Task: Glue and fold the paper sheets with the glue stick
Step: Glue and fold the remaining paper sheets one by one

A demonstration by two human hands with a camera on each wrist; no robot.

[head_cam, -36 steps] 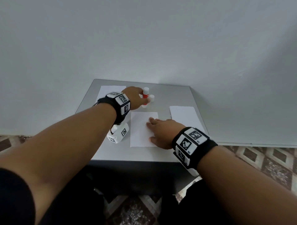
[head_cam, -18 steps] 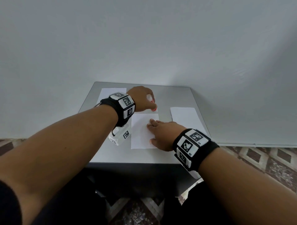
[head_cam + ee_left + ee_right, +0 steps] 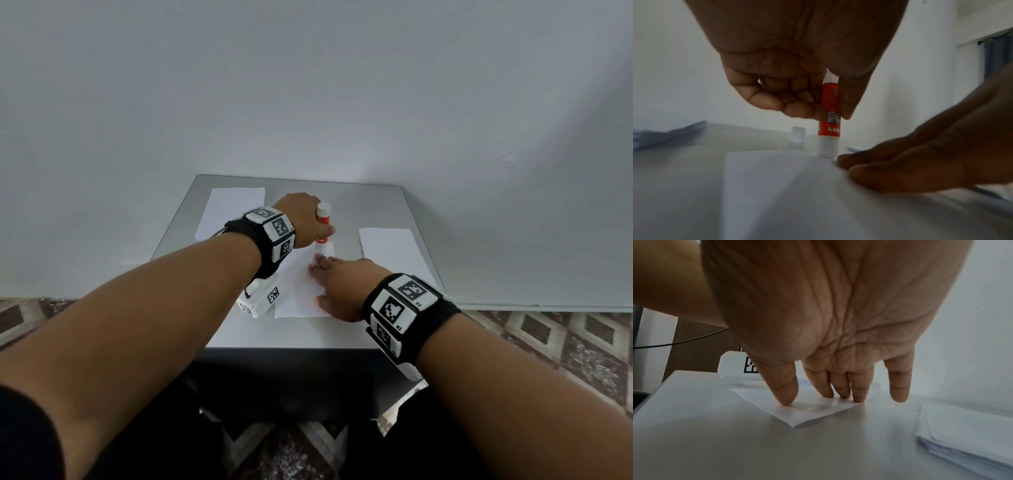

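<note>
A grey table (image 3: 346, 330) carries a paper sheet (image 3: 298, 291) under the right hand (image 3: 342, 291), paper stacks (image 3: 394, 251) beside it, and a white cap (image 3: 798, 135).

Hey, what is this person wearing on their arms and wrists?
Each wrist carries a black band set with white square blocks printed with black-and-white coded markers. The left wrist's band has a white camera box hanging beneath it. Forearms are bare; a dark sleeve shows on the left upper arm.
</note>
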